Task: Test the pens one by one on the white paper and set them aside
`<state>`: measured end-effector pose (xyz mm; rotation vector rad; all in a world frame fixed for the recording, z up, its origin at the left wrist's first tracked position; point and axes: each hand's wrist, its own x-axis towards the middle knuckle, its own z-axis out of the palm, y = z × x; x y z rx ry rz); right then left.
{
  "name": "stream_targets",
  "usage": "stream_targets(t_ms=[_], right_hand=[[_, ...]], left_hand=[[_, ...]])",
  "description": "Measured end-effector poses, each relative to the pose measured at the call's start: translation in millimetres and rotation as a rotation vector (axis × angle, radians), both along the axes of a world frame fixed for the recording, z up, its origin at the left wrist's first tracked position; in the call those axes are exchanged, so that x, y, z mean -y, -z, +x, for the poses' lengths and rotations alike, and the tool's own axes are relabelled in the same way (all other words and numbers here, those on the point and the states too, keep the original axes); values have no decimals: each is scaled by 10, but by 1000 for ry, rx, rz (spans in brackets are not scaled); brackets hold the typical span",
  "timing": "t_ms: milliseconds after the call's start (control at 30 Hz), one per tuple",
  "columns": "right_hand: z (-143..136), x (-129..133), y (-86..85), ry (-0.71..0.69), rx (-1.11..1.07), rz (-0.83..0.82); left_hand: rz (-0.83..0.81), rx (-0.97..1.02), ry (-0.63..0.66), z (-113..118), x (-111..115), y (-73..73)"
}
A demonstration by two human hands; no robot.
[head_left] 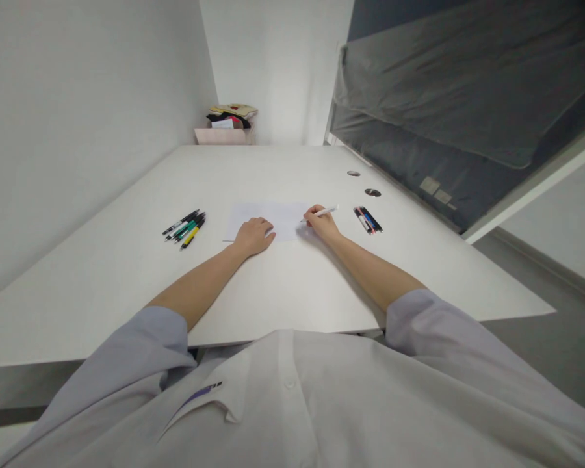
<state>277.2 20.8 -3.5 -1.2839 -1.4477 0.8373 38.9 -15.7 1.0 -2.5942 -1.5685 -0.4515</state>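
A sheet of white paper (285, 221) lies on the white table in front of me. My left hand (254, 236) rests flat on its lower left part, fingers spread, holding nothing. At the right part of the sheet, my right hand (321, 223) grips a white pen (327, 211), its tip pointing down and left toward the paper. Whether the tip touches the paper cannot be made out. No marks can be made out on the sheet.
Several pens (188, 229) lie left of the paper, more pens (368, 220) to the right. Beyond those are two table grommets (372, 192). A pink box (220, 136) with cloth items stands at the far edge. A dark, cloth-covered panel (419, 117) borders the right side.
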Motion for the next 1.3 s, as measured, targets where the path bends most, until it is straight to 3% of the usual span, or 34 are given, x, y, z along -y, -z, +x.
stream_targets(t_ms=[133,867,1200,1300], right_hand=[[-20,-2,19,-21,82,-67],[-70,25,3,2,241,-8],[-32,79,-39,49,56,-6],[-79,158,-64,-50,-8,56]], left_hand=[[-8,21,3,8,-14,-2],[19,19,20,-21,-54,35],[0,45,14,-15,-46,31],[45,105,31,-2,-15,0]])
